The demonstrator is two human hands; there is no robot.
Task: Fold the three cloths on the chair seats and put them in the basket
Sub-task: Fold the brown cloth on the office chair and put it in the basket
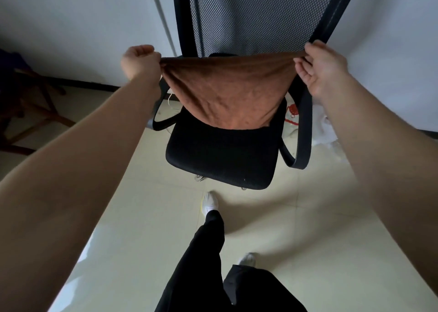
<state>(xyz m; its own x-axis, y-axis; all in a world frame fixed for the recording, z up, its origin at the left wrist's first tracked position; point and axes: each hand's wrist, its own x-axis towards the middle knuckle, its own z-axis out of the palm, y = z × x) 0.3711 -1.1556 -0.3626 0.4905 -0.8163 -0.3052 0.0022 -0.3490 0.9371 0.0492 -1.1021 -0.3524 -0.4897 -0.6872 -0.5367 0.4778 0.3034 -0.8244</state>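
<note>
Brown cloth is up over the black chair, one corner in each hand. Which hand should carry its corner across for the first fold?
Probably the left hand: it is closed tight on its corner of the brown cloth, while the right hand pinches with looser fingers.

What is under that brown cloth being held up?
Below the brown cloth, held by the left hand and right hand, is the black chair seat. The seat's rear part is hidden behind it.
</note>
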